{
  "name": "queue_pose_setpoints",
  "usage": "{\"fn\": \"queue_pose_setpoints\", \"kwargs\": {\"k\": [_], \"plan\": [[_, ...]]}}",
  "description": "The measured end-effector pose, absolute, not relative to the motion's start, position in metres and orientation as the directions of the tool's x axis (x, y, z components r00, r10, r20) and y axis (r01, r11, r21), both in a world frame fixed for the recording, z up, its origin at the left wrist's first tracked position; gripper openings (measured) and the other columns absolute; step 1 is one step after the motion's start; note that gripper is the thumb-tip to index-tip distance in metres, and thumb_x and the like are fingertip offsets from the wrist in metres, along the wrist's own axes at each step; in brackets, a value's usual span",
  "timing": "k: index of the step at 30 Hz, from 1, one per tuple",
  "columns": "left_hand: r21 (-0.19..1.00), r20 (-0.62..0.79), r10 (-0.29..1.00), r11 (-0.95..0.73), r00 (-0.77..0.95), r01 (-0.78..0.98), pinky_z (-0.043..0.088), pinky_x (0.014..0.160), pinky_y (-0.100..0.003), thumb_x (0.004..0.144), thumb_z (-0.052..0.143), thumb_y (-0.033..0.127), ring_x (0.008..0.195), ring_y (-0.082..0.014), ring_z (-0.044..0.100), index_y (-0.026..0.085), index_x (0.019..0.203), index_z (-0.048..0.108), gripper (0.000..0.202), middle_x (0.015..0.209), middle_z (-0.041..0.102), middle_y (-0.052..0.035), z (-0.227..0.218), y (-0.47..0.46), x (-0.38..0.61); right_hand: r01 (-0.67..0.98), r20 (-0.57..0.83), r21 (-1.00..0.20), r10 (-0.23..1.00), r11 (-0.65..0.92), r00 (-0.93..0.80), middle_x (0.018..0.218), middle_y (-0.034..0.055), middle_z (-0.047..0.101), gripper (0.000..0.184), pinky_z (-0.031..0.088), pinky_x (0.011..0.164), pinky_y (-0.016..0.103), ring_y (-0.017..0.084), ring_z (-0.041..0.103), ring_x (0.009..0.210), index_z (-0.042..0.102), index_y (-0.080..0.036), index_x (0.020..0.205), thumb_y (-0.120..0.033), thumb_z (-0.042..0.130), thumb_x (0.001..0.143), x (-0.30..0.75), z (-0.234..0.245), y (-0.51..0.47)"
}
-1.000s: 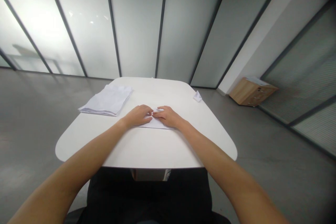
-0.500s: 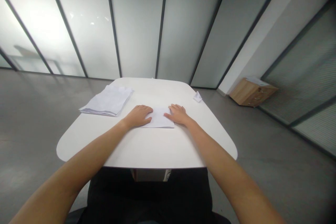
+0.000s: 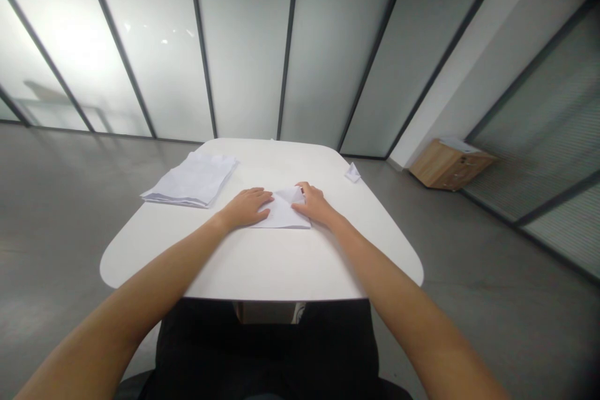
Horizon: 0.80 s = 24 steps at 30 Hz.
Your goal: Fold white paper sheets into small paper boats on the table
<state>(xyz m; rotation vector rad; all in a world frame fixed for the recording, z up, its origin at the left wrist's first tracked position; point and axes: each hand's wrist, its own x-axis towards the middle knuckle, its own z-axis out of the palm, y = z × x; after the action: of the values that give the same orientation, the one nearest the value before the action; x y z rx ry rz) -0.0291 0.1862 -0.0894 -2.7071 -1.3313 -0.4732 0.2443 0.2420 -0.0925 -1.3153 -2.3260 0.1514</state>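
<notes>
Just beyond the left hand [image 3: 246,208], a stack of white paper [image 3: 190,180] is lying on the white table [image 3: 262,269], and that hand is pressing open and flat against a folded white sheet [image 3: 284,212]. The right hand [image 3: 315,205] is half-curling, pinching up the sheet's raised flap, while a scrap of folded paper [image 3: 352,172] is sitting farther right, with a wooden drawer unit [image 3: 450,165] standing on the floor beyond.

Left hand [image 3: 246,208], right hand [image 3: 316,205] and forearms [image 3: 140,275] bare; the person wears black clothing [image 3: 262,350]

Paper stack [image 3: 192,180] left of folded sheet [image 3: 285,215].
</notes>
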Motion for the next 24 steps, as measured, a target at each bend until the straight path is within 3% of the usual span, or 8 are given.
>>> {"fn": "queue_pose_setpoints", "kwargs": {"k": [6,8,11,13,24], "plan": [[0.063,0.298,0.764,-0.614,0.573,0.786,0.039,0.117,-0.046,0.097,0.047,0.043,0.138,-0.0285,0.049,0.027,0.141,0.056,0.048,0.148,0.057,-0.004,-0.0894,0.1864,-0.0297,0.632,0.386,-0.391,0.742,0.67,-0.548,0.112,0.0089,0.072,0.07,0.045,0.098,0.038,0.023,0.065,0.103,0.043,-0.017,0.145,-0.015,0.071,0.081,0.2388,-0.0924,0.2337],[0.065,0.297,0.762,-0.617,0.575,0.784,0.039,0.117,-0.046,0.096,0.048,0.042,0.137,-0.0277,0.051,0.028,0.14,0.057,0.047,0.148,0.058,-0.0036,-0.0878,0.1859,-0.0291,0.586,0.392,-0.366,0.691,0.723,-0.608,0.109,0.0061,0.073,0.064,0.043,0.1,0.039,0.023,0.064,0.104,0.05,-0.02,0.143,-0.012,0.068,0.082,0.2385,-0.0936,0.2335],[0.068,0.299,0.758,-0.623,0.58,0.779,0.04,0.115,-0.044,0.096,0.049,0.041,0.135,-0.0267,0.053,0.028,0.139,0.057,0.046,0.146,0.059,-0.0034,-0.0862,0.1852,-0.0284,0.547,0.369,-0.276,0.613,0.79,-0.698,0.108,0.0059,0.073,0.044,0.044,0.1,0.04,0.024,0.062,0.105,0.07,-0.025,0.124,-0.009,0.065,0.083,0.2378,-0.0956,0.2346],[0.069,0.306,0.756,-0.624,0.579,0.779,0.041,0.115,-0.044,0.096,0.049,0.041,0.134,-0.0265,0.053,0.028,0.139,0.057,0.046,0.145,0.06,-0.0034,-0.0861,0.1849,-0.0281,0.537,0.356,-0.236,0.586,0.81,-0.728,0.107,0.0067,0.072,0.04,0.045,0.098,0.04,0.024,0.062,0.103,0.076,-0.026,0.116,-0.008,0.064,0.083,0.2372,-0.0965,0.2352],[0.081,0.298,0.766,-0.615,0.57,0.784,0.041,0.114,-0.043,0.096,0.048,0.042,0.131,-0.0254,0.056,0.029,0.145,0.053,0.051,0.142,0.062,-0.0047,-0.0859,0.184,-0.0277,0.497,0.348,-0.239,0.552,0.834,-0.758,0.115,0.0054,0.072,0.036,0.046,0.1,0.041,0.023,0.062,0.107,0.08,-0.027,0.11,-0.01,0.065,0.082,0.2365,-0.095,0.2321]]}}
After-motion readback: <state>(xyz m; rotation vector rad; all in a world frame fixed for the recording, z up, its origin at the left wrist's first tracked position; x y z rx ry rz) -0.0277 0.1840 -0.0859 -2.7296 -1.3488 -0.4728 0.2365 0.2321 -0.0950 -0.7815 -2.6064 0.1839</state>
